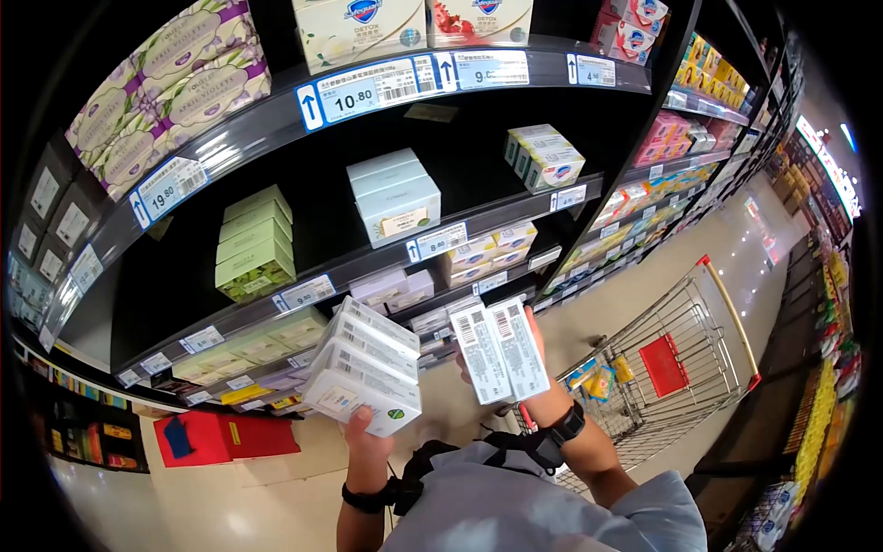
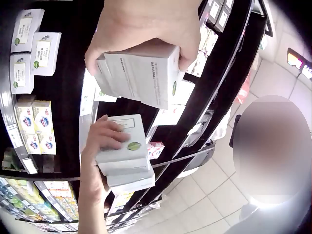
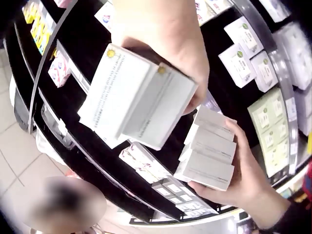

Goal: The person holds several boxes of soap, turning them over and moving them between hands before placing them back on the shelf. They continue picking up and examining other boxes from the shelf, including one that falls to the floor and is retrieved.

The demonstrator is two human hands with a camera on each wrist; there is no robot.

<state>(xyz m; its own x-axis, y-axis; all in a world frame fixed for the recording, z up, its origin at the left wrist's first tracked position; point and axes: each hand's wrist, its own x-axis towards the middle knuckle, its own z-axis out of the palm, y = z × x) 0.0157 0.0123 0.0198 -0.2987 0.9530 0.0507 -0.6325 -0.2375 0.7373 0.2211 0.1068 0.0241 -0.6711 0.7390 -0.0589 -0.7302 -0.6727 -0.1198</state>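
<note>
Low in front of the shelves, my left hand (image 1: 368, 440) grips a row of several white soap boxes (image 1: 363, 377), thumb on the near box's printed face. My right hand (image 3: 168, 36) holds two white soap boxes (image 1: 499, 350) side by side, their barcode sides facing up in the head view; most of its fingers are hidden behind them. Between the two groups is a small gap. In the left wrist view, the right hand's fingers (image 2: 109, 132) lie across a box face with a green leaf mark. Curled fingers and thumb clasp the left hand's boxes (image 2: 139, 75) from both sides.
Ahead, a shelf holds pale blue boxes (image 1: 395, 195), green boxes (image 1: 256, 244) and Safeguard boxes (image 1: 544, 158), with price tags (image 1: 437, 242) along its edge. A shopping cart (image 1: 704, 317) with yellow packets stands to the right. On the floor at left lies a red box (image 1: 230, 440).
</note>
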